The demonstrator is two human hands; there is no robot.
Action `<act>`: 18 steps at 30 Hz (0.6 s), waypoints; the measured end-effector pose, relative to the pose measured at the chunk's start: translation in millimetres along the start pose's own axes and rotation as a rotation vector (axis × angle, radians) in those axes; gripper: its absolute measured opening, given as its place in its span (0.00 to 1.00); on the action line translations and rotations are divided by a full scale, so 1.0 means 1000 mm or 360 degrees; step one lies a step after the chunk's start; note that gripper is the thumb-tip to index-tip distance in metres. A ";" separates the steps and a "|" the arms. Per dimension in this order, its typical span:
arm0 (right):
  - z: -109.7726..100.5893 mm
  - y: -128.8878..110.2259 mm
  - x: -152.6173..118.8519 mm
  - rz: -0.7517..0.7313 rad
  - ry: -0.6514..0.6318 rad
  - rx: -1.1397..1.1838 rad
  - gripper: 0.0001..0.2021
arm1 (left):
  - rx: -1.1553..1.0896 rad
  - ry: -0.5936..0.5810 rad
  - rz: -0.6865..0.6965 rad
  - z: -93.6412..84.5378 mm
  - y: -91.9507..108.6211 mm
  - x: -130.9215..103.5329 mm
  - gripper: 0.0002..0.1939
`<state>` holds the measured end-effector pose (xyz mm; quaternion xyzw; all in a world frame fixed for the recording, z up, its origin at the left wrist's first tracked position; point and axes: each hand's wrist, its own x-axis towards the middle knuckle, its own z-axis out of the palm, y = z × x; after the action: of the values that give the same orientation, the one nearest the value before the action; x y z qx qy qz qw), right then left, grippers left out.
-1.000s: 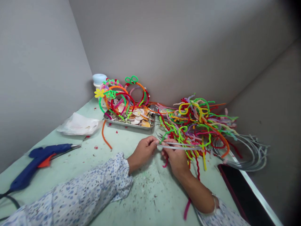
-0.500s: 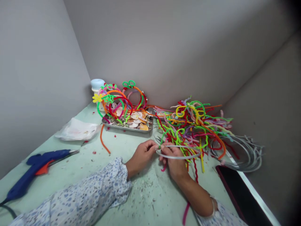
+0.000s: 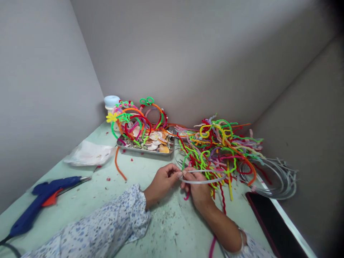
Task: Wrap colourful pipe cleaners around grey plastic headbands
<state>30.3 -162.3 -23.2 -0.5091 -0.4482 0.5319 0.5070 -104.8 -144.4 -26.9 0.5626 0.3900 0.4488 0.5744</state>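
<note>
A thin whitish-grey headband lies across my right hand, its curve reaching to the right. My right fingers are closed on its left end. There, my left hand meets them, with thumb and forefinger pinched together. A green pipe cleaner rises from between the two sets of fingertips, and my left hand seems to pinch its lower end against the band. The exact contact is hidden by the fingers.
Behind my right hand spreads a heap of coloured pipe cleaners, beside bundled grey headbands. A metal tray holds shells, with decorated headbands over it. Leftward are a blue glue gun and a plastic bag. A phone lies right.
The view has tilted slightly, so the scene sits a little lower. Both hands stay together at the band's end, with only small finger movement around the green pipe cleaner.
</note>
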 end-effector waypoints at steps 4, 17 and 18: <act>0.001 0.000 -0.001 0.0005 0.0008 0.0004 0.11 | 0.0042 -0.0003 0.0024 -0.001 -0.001 0.000 0.16; 0.001 0.006 0.000 -0.0099 0.0035 -0.0083 0.13 | -0.0139 -0.0013 -0.0037 -0.002 0.001 0.000 0.12; 0.001 0.006 0.000 -0.0086 0.0054 -0.0103 0.13 | -0.0137 -0.0012 -0.0044 -0.002 0.002 0.000 0.13</act>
<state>28.7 -162.7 -29.0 -0.5220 -0.4701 0.4944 0.5120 -106.5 -143.6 -25.2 0.5338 0.3758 0.4550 0.6057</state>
